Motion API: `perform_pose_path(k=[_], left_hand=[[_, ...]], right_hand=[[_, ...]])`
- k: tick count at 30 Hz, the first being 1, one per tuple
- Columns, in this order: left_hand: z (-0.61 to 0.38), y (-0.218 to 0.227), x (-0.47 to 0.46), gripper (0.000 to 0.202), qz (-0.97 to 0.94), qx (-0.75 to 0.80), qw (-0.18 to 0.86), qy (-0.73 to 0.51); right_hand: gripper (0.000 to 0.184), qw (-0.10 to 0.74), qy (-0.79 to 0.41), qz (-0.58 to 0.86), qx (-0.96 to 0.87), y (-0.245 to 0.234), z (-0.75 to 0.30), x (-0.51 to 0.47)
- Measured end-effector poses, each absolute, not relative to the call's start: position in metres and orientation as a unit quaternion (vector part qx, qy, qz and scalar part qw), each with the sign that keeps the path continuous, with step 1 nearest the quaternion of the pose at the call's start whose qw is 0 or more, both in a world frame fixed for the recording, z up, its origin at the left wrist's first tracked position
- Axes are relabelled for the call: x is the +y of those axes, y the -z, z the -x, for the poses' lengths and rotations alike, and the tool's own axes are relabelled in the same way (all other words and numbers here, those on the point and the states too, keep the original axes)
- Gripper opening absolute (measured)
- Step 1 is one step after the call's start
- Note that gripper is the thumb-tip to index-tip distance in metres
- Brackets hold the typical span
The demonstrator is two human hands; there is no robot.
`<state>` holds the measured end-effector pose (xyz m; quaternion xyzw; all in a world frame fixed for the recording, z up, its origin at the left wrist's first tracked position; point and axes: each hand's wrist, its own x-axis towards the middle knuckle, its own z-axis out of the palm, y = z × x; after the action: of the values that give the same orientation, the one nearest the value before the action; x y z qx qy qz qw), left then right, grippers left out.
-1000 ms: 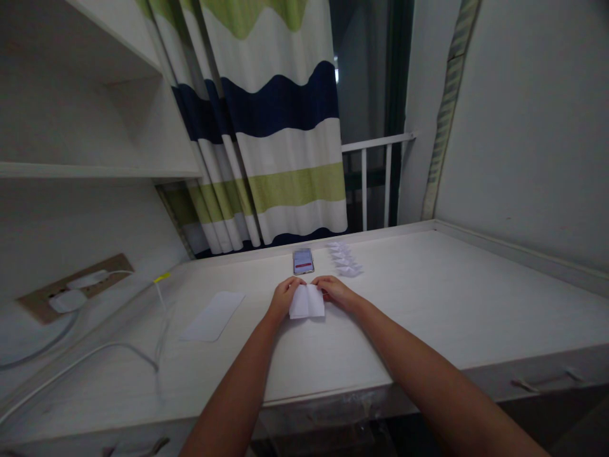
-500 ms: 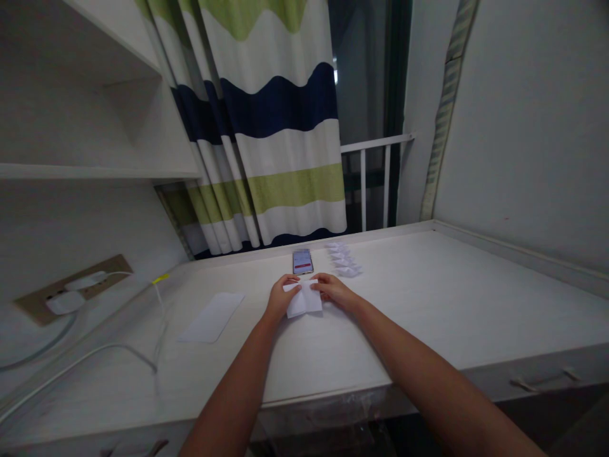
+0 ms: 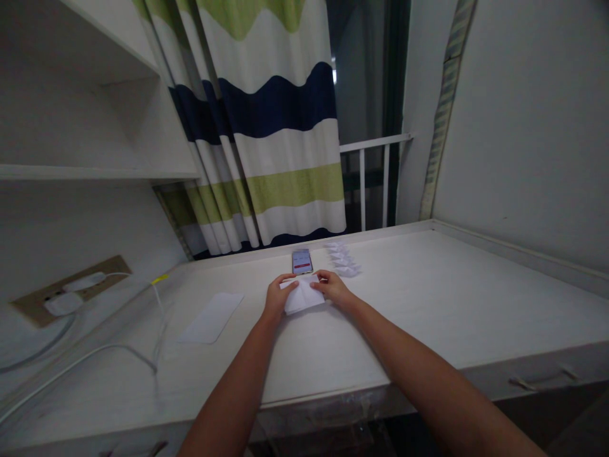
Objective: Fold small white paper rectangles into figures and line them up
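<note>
A small sheet of folded white paper (image 3: 303,297) is held between my two hands, low over the desk. My left hand (image 3: 280,294) pinches its left edge, thumb on top. At the right edge, my right hand (image 3: 332,288) grips it the same way, fingers behind the paper. A faint crease runs down the middle of the sheet. Just beyond my hands lies a phone (image 3: 302,261) with its screen lit. To the phone's right, several folded white paper pieces (image 3: 343,260) sit in a row.
A flat white sheet of paper (image 3: 212,317) lies on the white desk (image 3: 428,304) to the left. White cables (image 3: 118,346) run along the left side from plugs in a wall socket strip (image 3: 71,291). A striped curtain (image 3: 285,146) hangs behind the desk.
The folded paper has been spread flatter and wider; its centre crease was deeper before. My hands have moved slightly apart, both still holding it.
</note>
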<state>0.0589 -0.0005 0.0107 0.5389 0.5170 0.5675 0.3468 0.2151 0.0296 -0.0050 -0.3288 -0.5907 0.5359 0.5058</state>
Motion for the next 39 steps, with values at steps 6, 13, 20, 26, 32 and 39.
perform_pose_path(k=[6,13,20,26,32,39], left_hand=[[-0.058,-0.008,0.001,0.029,-0.538,0.526,0.357,-0.554],[-0.057,-0.006,0.003,0.020,-0.544,0.534,0.349,-0.545],[-0.059,-0.003,0.004,0.022,-0.515,0.557,0.389,-0.523],[-0.060,-0.005,0.002,0.023,-0.507,0.557,0.398,-0.524],[-0.058,-0.001,0.004,0.021,-0.502,0.548,0.405,-0.532],[-0.058,-0.003,0.003,0.014,-0.489,0.556,0.402,-0.539]], right_hand=[[0.023,0.488,-0.526,0.329,-0.613,0.006,-0.215,0.029],[0.018,0.462,-0.526,0.341,-0.627,0.007,-0.215,0.028],[0.020,0.442,-0.567,0.341,-0.606,0.010,-0.216,0.031],[0.020,0.454,-0.541,0.343,-0.619,0.008,-0.216,0.030],[0.019,0.455,-0.528,0.346,-0.627,0.007,-0.216,0.029],[0.019,0.455,-0.503,0.343,-0.650,0.005,-0.215,0.026]])
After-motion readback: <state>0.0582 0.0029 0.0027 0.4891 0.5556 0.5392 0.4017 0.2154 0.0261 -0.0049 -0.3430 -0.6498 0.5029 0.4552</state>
